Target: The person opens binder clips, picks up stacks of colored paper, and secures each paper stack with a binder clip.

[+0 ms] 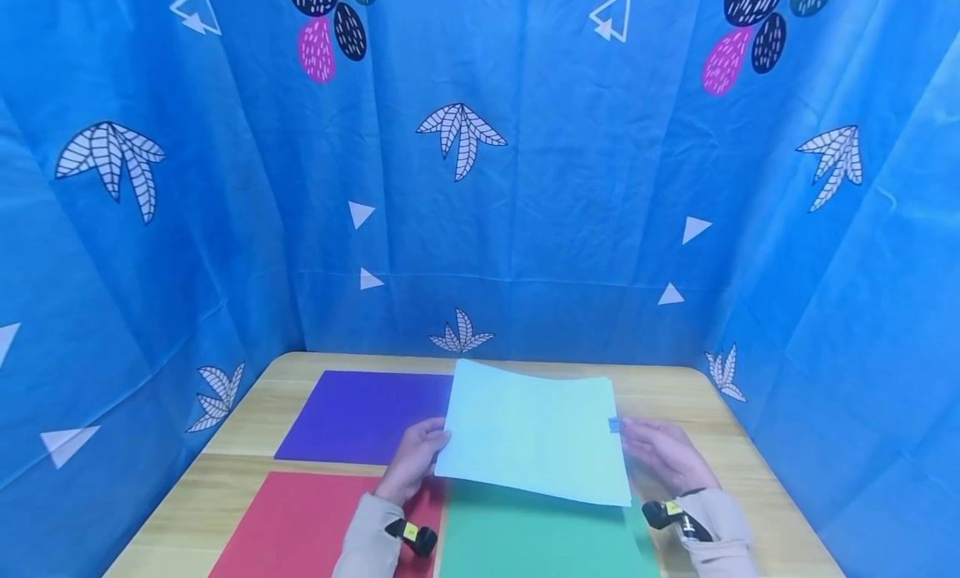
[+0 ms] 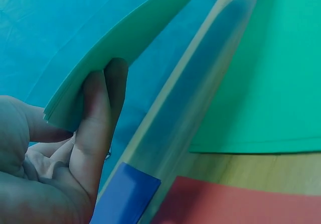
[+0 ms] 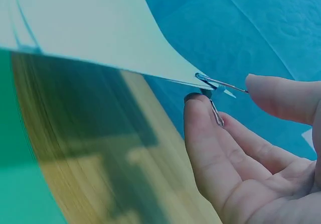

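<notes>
A stack of pale green paper [image 1: 534, 432] hangs tilted above the wooden table [image 1: 750, 478], between both hands. My left hand [image 1: 423, 446] grips its left edge; in the left wrist view the fingers [image 2: 95, 118] curl under the stack [image 2: 125, 43] and the thumb lies on top. A small blue binder clip [image 1: 613, 426] sits on the right edge. In the right wrist view my right hand [image 3: 220, 98] pinches the clip's wire handles [image 3: 213, 86] between thumb and forefinger.
Flat on the table lie a purple sheet [image 1: 360, 416], a red sheet [image 1: 300, 520] and a green sheet [image 1: 540, 536]. A clear plastic strip with a blue end [image 2: 125, 194] shows under the stack. Blue patterned cloth [image 1: 480, 186] walls three sides.
</notes>
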Tool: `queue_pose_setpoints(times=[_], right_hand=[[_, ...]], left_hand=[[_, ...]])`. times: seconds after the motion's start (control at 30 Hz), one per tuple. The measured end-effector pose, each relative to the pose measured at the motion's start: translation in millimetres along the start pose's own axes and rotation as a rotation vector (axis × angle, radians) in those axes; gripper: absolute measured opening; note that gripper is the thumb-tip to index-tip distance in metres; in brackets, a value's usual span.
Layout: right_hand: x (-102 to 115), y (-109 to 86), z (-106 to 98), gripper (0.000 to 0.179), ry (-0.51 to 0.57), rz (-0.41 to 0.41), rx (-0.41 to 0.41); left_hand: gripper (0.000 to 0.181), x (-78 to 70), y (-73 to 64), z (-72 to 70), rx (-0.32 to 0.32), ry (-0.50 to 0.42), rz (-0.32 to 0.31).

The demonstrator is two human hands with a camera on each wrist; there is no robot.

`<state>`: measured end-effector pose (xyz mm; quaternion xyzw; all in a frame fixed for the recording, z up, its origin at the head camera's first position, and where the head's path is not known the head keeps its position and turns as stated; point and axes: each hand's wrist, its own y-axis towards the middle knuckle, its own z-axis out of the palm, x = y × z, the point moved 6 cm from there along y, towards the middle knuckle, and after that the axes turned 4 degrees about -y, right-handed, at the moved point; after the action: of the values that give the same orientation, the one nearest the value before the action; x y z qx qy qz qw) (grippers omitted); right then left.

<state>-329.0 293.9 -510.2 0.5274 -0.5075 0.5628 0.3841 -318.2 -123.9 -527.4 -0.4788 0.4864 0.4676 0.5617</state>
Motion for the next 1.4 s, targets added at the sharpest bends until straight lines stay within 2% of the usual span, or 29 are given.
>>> queue_pose_setpoints(times=[0.27,0.5,0.6,0.8,1.07,1.33,1.4], right_hand=[[-3,7.4,2,0.06,-0.076,0.013,-0.073],[1,14.6,1,0.055,-0.225,0.018,-0.22],[2,19.1,-2,0.055,-0.24,0.022,-0.256],[4,25.8,-4,0.049,-0.263,0.013,-0.292],[11,35.2,-1,0.042,-0.307,-0.021,-0.322],[10,47.7,0,0.039,-0.296,-0.023,-0.329],[9,49.6,-1,0.039,-0.312,-0.02,-0.332]], left_hand=[[0.051,2.2,12.2,2.5,0.022,0.027,0.002],[0.049,3.7,20.5,4.7,0.016,0.086,-0.011],[0.049,2.9,25.4,5.8,0.009,0.109,-0.02],[0.049,-2.0,33.5,6.2,-0.043,0.224,-0.016],[0.048,-9.6,38.2,6.2,-0.064,0.321,-0.007],[0.041,-13.2,44.3,5.9,-0.138,0.512,0.034],[0.03,-12.0,47.0,6.2,-0.155,0.555,0.04]])
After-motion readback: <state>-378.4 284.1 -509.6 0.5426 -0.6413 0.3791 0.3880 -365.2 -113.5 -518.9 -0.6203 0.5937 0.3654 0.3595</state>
